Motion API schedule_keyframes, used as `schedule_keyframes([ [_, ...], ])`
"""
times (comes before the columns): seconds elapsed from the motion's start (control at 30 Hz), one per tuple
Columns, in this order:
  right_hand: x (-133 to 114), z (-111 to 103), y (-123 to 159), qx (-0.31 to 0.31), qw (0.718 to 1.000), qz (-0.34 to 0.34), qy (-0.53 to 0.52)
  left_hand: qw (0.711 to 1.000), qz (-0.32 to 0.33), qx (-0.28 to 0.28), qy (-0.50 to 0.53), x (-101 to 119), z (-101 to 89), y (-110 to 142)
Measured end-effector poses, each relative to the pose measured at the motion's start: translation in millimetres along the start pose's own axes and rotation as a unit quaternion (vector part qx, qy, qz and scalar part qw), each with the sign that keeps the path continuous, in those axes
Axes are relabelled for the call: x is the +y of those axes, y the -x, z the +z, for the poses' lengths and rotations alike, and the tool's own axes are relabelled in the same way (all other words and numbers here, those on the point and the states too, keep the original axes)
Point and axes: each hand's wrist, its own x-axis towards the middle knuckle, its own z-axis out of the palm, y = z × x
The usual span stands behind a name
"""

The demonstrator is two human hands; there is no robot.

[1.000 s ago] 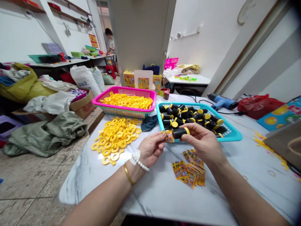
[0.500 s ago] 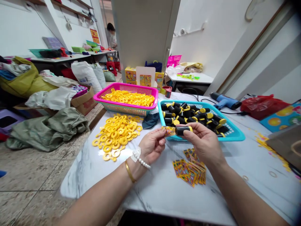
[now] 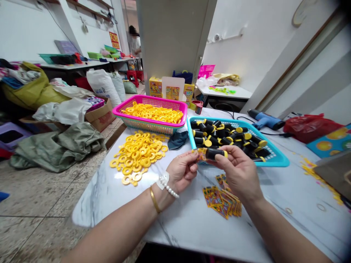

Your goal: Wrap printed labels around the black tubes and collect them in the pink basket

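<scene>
Between thumb and fingers, my left hand (image 3: 184, 170) pinches the end of a printed yellow sleeve (image 3: 202, 153). My right hand (image 3: 240, 171) grips a small black bottle with a yellow cap (image 3: 215, 154), lying sideways. The bottle's uncapped end meets the sleeve; how far it sits inside I cannot tell. Below the hands, a fanned pile of printed sleeves (image 3: 222, 201) lies on the marbled table (image 3: 189, 223). Just behind stands a blue basket (image 3: 279, 159) holding many similar black bottles. Left of my hands lies a heap of yellow rings (image 3: 138, 155).
A pink basket (image 3: 150, 99) full of yellow rings stands at the back left, with a dark cloth (image 3: 177, 140) beside it. A blue heat gun (image 3: 265, 119) and a red bag (image 3: 304, 128) lie at the right. Yellow boxes (image 3: 155, 87) stand behind. A person (image 3: 135, 44) is far off.
The bottle and the sleeve have come closer together, overlapping more at the bottle's end. Both hands keep their grip. The whole view has shifted slightly.
</scene>
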Motion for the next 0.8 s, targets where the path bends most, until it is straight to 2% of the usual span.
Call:
schedule_keyframes([
  [0.13, -1.2, -0.6, 2.7, -0.018, 0.999, -0.026, 0.031, 1.0, 0.002, -0.005, -0.003, 0.3, -0.6, -0.3],
  [0.33, -1.8, -5.4, 9.3, -0.04, 0.976, -0.138, 0.163, 0.999, 0.013, 0.005, -0.031, -0.5, 0.5, 0.4],
  [0.4, -0.8, -6.3, 8.9, -0.029, 0.978, -0.13, 0.157, 0.998, 0.04, 0.0, -0.057, -1.1, 0.5, 0.8],
  [0.5, -0.2, -6.6, 6.4, -0.023, 0.991, -0.078, 0.108, 0.993, 0.075, -0.008, -0.089, -2.5, -0.5, 1.1],
  [0.67, -0.9, -8.8, 0.3, -0.006, 0.997, -0.041, 0.071, 0.998, 0.028, 0.013, -0.055, -2.0, -0.3, 0.0],
  [0.8, -1.8, -11.0, -4.3, -0.002, 1.0, -0.022, -0.02, 0.999, 0.005, 0.032, 0.004, 1.4, 3.1, -0.4],
])
